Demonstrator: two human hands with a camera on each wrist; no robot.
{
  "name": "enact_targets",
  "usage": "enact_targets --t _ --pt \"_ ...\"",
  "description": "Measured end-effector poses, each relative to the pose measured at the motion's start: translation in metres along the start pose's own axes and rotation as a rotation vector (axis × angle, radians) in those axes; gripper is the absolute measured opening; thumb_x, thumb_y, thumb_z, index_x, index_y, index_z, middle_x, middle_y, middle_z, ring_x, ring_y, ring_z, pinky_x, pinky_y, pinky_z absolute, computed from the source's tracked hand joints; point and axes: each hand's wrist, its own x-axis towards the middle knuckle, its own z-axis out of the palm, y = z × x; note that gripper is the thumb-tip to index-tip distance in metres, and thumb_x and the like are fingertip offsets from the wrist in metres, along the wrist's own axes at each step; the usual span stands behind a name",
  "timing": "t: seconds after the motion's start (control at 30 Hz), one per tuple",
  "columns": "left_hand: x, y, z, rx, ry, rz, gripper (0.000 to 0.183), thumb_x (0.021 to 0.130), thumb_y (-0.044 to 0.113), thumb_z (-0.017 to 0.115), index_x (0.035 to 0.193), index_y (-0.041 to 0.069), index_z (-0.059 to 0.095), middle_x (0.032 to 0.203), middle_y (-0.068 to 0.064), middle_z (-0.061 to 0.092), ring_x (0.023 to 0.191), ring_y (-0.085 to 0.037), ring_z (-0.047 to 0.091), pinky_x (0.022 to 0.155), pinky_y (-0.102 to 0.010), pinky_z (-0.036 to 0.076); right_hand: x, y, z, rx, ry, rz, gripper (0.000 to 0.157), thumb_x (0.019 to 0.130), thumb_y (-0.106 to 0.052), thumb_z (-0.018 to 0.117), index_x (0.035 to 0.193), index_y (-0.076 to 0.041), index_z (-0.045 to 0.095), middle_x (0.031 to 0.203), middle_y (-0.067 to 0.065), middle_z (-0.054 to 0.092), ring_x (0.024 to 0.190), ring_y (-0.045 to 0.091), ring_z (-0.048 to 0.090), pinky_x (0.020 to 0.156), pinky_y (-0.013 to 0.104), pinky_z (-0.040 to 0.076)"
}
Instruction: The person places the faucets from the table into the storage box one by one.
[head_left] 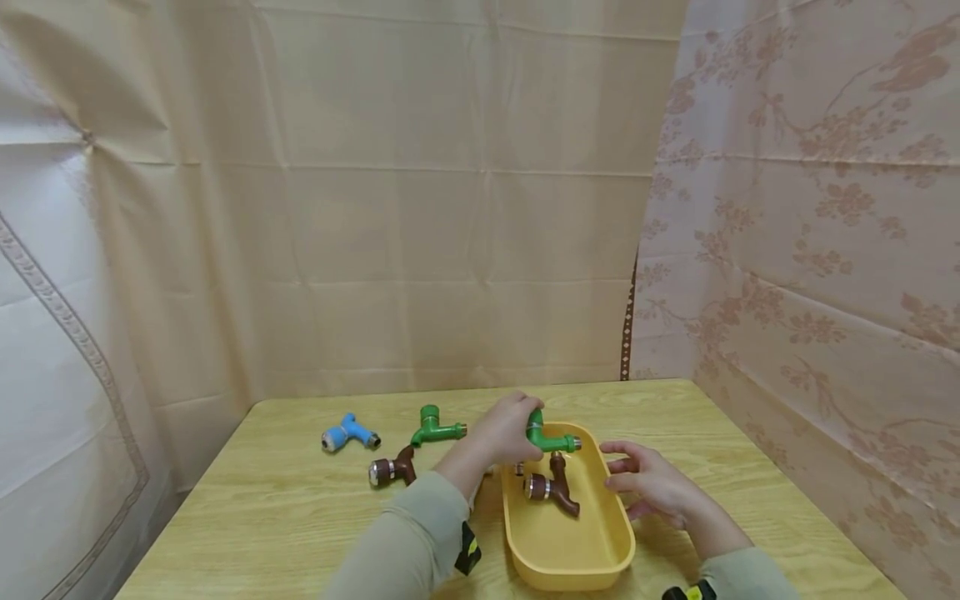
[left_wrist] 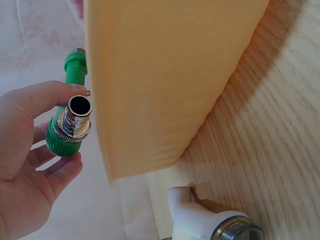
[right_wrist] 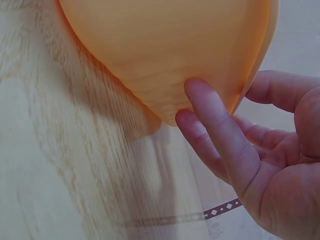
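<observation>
Head view: the left hand (head_left: 513,429) has its thumb and fingers clamped on a green tap (head_left: 555,440), held over the far end of a yellow tray (head_left: 570,575). Inside the tray lies a brown tap (head_left: 558,490). The right hand (head_left: 656,485), fingers spread apart, is at the tray's right wall; whether its fingertips touch is hard to tell. On the table (head_left: 262,525), left of the tray, lie a second green tap (head_left: 435,428), a blue tap (head_left: 349,432), another brown tap (head_left: 393,469) and, nearer the tray, a white tap (left_wrist: 197,217).
</observation>
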Motion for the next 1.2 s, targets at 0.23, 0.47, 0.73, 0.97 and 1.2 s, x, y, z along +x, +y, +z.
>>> enact_targets --t 0.23,0.47,0.73,0.97,1.2 --pt "0.001 0.005 0.004 0.021 -0.023 0.000 0.075 0.078 0.022 0.086 0.145 0.014 0.054 0.133 -0.002 0.054 0.101 -0.014 0.052 0.078 -0.026 0.049 -0.002 0.000 0.000 -0.003 -0.012 -0.011 0.070 0.095 -0.004 0.066 0.153 0.005 0.028 0.135 0.033 0.052 0.102 0.035 0.067 0.062 0.047 0.060" --pt "0.001 0.007 0.006 0.043 -0.032 -0.007 0.075 0.078 0.021 0.086 0.146 0.015 0.054 0.134 -0.002 0.054 0.105 -0.016 0.052 0.082 -0.028 0.050 -0.001 -0.001 0.000 -0.003 -0.009 -0.012 0.069 0.095 -0.004 0.067 0.152 0.005 0.029 0.135 0.032 0.052 0.102 0.035 0.067 0.062 0.046 0.060" --pt "0.001 0.004 0.012 0.051 -0.049 -0.023 0.077 0.076 0.022 0.088 0.145 0.016 0.054 0.137 -0.004 0.053 0.108 -0.017 0.052 0.086 -0.030 0.050 -0.002 0.000 0.000 0.003 -0.018 -0.024 0.069 0.095 -0.004 0.066 0.152 0.006 0.028 0.134 0.033 0.052 0.102 0.036 0.067 0.062 0.046 0.060" --pt "0.002 0.000 0.019 0.065 -0.054 -0.012 0.076 0.076 0.024 0.089 0.143 0.015 0.056 0.129 -0.001 0.055 0.102 -0.014 0.052 0.083 -0.027 0.050 -0.002 0.001 0.001 0.010 -0.023 -0.018 0.069 0.096 -0.004 0.065 0.153 0.006 0.027 0.134 0.034 0.052 0.102 0.036 0.067 0.062 0.048 0.060" --pt "0.004 -0.001 0.024 0.090 -0.078 -0.007 0.074 0.080 0.031 0.088 0.145 0.015 0.055 0.139 -0.004 0.055 0.118 -0.019 0.056 0.097 -0.034 0.050 -0.001 0.002 0.001 -0.004 0.000 -0.014 0.069 0.095 -0.003 0.066 0.152 0.005 0.029 0.132 0.030 0.054 0.100 0.034 0.068 0.061 0.047 0.060"
